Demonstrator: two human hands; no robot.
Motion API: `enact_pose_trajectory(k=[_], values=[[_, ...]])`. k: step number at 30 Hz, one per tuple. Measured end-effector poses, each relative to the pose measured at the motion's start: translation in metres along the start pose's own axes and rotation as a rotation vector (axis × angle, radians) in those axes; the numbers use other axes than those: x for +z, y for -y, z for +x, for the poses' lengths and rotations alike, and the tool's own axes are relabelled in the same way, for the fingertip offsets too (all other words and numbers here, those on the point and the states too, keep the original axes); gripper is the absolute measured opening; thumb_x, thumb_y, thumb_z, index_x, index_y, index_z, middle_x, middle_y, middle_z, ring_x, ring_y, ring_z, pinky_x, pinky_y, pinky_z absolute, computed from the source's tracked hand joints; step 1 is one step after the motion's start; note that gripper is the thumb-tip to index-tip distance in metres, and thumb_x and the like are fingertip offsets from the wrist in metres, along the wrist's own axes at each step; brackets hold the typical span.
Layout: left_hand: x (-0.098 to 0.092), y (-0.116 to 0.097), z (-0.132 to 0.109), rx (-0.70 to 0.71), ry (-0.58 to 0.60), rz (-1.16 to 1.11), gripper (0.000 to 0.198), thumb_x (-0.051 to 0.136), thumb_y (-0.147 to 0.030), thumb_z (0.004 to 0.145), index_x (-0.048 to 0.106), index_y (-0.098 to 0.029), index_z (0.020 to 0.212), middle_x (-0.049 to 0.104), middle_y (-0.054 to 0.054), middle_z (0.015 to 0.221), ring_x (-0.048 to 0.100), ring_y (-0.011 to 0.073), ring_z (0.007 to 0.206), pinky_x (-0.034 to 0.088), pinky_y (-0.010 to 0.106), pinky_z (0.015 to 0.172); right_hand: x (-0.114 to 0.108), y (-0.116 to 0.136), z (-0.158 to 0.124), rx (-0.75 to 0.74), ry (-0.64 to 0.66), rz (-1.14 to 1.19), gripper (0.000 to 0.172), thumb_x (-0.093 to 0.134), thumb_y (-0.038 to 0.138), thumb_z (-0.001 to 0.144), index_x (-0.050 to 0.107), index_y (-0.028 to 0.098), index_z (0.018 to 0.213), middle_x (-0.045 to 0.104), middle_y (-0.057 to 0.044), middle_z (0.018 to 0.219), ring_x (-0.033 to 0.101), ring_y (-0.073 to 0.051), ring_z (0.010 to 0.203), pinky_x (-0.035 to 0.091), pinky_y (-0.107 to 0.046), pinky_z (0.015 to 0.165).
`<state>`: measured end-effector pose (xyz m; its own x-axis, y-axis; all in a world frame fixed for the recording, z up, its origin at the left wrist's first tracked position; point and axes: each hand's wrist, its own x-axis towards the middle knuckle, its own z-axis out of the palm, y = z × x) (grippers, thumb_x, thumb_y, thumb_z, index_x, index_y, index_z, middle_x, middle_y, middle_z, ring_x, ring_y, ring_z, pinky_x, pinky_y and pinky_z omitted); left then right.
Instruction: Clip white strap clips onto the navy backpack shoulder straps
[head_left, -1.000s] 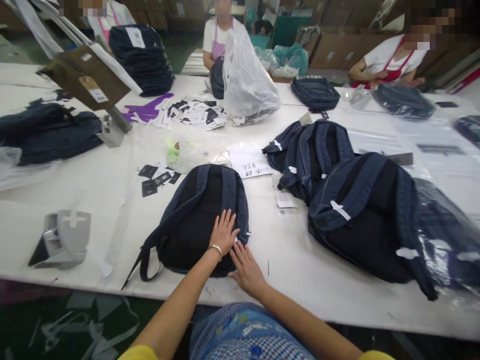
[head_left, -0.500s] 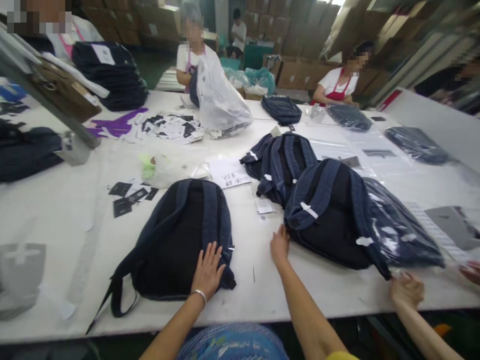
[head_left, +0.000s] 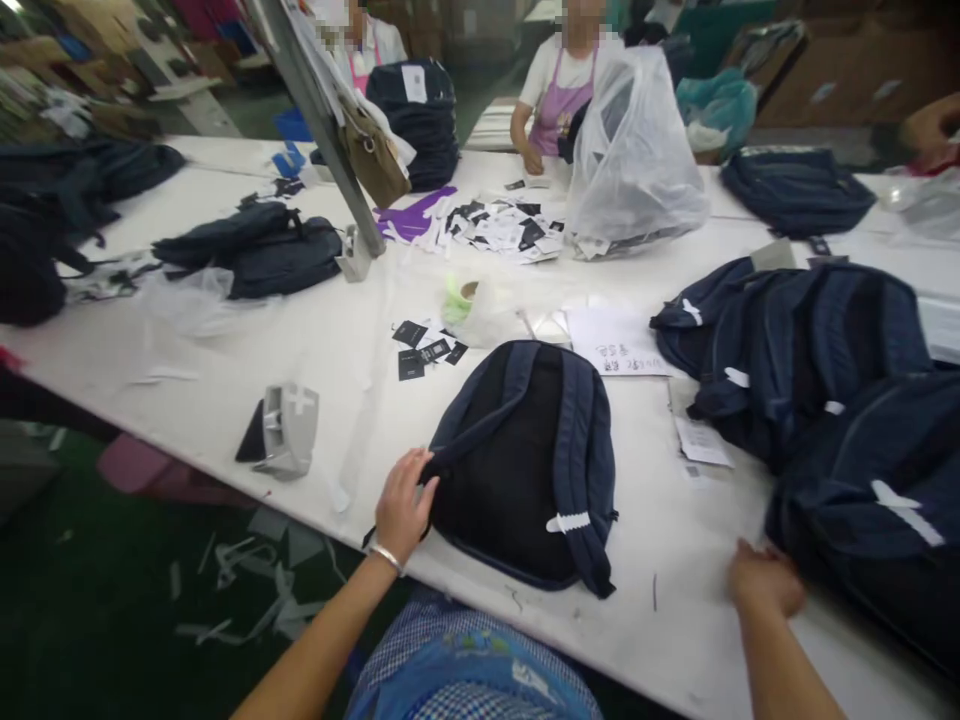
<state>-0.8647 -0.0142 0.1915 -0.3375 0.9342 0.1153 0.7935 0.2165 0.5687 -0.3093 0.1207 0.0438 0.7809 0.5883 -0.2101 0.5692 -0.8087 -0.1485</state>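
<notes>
A dark navy backpack (head_left: 499,490) lies on the white table in front of me, its back panel and shoulder straps facing up. At its left edge, my left hand (head_left: 405,505), wearing a bracelet, is closed on the backpack's strap. A white strip (head_left: 568,522) is wrapped round the right strap. My right hand (head_left: 765,580) rests on the table with curled fingers, against the lower left corner of another navy backpack (head_left: 832,500). Whatever it may hold is hidden. More navy backpacks (head_left: 795,320) overlap behind that one.
Black tags (head_left: 431,350), a handwritten paper (head_left: 619,345) and a tape roll (head_left: 469,290) lie beyond the backpack. A grey dispenser-like item (head_left: 289,430) stands left. A metal post (head_left: 322,120) rises from the table. Across it, a person (head_left: 559,90) works beside a plastic bag (head_left: 637,160).
The view has swung left. My left hand has gone from flat on the backpack's right side to its left edge, uncovering the white strip. My right hand stays beside the other backpack.
</notes>
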Motion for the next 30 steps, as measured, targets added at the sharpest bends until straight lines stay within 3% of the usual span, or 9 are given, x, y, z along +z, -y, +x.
enact_pose_trajectory(k=[4, 7, 11, 15, 17, 19, 21, 25, 30], values=[[-0.018, 0.064, 0.026, -0.150, 0.491, -0.028, 0.050, 0.060, -0.038, 0.078, 0.053, -0.020, 0.125, 0.064, 0.009, 0.117, 0.060, 0.0258, 0.107, 0.046, 0.039, 0.094, -0.013, 0.003, -0.007, -0.017, 0.108, -0.036, 0.025, 0.055, 0.036, 0.069, 0.072, 0.021, 0.080, 0.067, -0.025, 0.090, 0.063, -0.042, 0.089, 0.041, -0.048, 0.053], [-0.023, 0.074, 0.035, -0.183, 0.695, -0.056, 0.045, 0.066, -0.036, 0.070, 0.062, -0.021, 0.113, 0.071, 0.007, 0.096, 0.065, 0.0258, 0.090, 0.049, 0.035, 0.081, -0.030, 0.011, -0.047, -0.133, 0.114, -0.015, 0.022, 0.055, 0.040, 0.071, 0.069, 0.023, 0.075, 0.068, -0.019, 0.081, 0.064, -0.037, 0.080, 0.043, -0.045, 0.057], [-0.060, 0.051, 0.050, -0.174, 0.664, -0.282, 0.035, 0.067, -0.036, 0.070, 0.068, -0.020, 0.101, 0.070, 0.005, 0.094, 0.063, 0.0236, 0.089, 0.046, 0.032, 0.082, -0.054, 0.045, -0.147, -0.451, 0.056, 0.061, 0.034, 0.051, 0.043, 0.076, 0.066, 0.017, 0.093, 0.067, -0.016, 0.091, 0.062, -0.034, 0.090, 0.047, -0.045, 0.073], [-0.102, 0.016, 0.076, -0.132, 0.642, -0.588, 0.036, 0.067, -0.039, 0.072, 0.066, -0.017, 0.101, 0.068, 0.004, 0.090, 0.061, 0.0200, 0.083, 0.047, 0.029, 0.075, -0.071, 0.106, -0.274, -0.738, -0.025, 0.311, 0.052, 0.052, 0.051, 0.079, 0.060, 0.014, 0.114, 0.058, -0.020, 0.119, 0.048, -0.038, 0.115, 0.037, -0.054, 0.096], [-0.112, -0.003, 0.088, -0.076, 0.595, -0.603, 0.031, 0.068, -0.038, 0.072, 0.066, -0.016, 0.094, 0.066, 0.004, 0.082, 0.060, 0.0186, 0.075, 0.047, 0.028, 0.068, -0.083, 0.141, -0.339, -0.807, 0.325, 0.583, 0.052, 0.052, 0.056, 0.080, 0.061, 0.018, 0.114, 0.061, -0.017, 0.117, 0.053, -0.033, 0.112, 0.040, -0.051, 0.095], [-0.114, -0.021, 0.097, 0.060, 0.534, -0.536, 0.028, 0.068, -0.035, 0.073, 0.066, -0.017, 0.093, 0.064, 0.004, 0.080, 0.059, 0.0184, 0.075, 0.048, 0.028, 0.068, -0.100, 0.178, -0.396, -0.784, 0.857, 0.829, 0.053, 0.045, 0.057, 0.086, 0.055, 0.022, 0.124, 0.061, -0.013, 0.121, 0.054, -0.028, 0.114, 0.043, -0.047, 0.095], [-0.113, -0.037, 0.101, 0.252, 0.478, -0.452, 0.036, 0.067, -0.030, 0.074, 0.063, -0.021, 0.109, 0.065, 0.005, 0.091, 0.059, 0.0199, 0.084, 0.049, 0.032, 0.076, -0.121, 0.212, -0.435, -0.670, 1.157, 1.138, 0.055, 0.035, 0.058, 0.090, 0.051, 0.022, 0.128, 0.058, -0.011, 0.126, 0.054, -0.025, 0.116, 0.043, -0.044, 0.096], [-0.116, -0.054, 0.102, 0.454, 0.445, -0.437, 0.058, 0.064, -0.028, 0.077, 0.047, -0.026, 0.132, 0.061, 0.008, 0.113, 0.058, 0.0226, 0.099, 0.049, 0.038, 0.087, -0.170, 0.264, -0.454, -0.453, 1.184, 1.465, 0.048, 0.048, 0.055, 0.086, 0.063, 0.018, 0.113, 0.065, -0.010, 0.115, 0.058, -0.024, 0.110, 0.044, -0.041, 0.095], [-0.133, -0.062, 0.111, 0.376, 0.312, -0.588, 0.032, 0.057, -0.032, 0.082, 0.062, -0.024, 0.112, 0.061, 0.008, 0.110, 0.060, 0.0209, 0.095, 0.054, 0.033, 0.075, -0.217, 0.293, -0.440, -0.538, 1.158, 1.511, 0.031, 0.057, 0.037, 0.083, 0.068, 0.015, 0.102, 0.068, -0.008, 0.110, 0.055, -0.022, 0.115, 0.035, -0.038, 0.104]])
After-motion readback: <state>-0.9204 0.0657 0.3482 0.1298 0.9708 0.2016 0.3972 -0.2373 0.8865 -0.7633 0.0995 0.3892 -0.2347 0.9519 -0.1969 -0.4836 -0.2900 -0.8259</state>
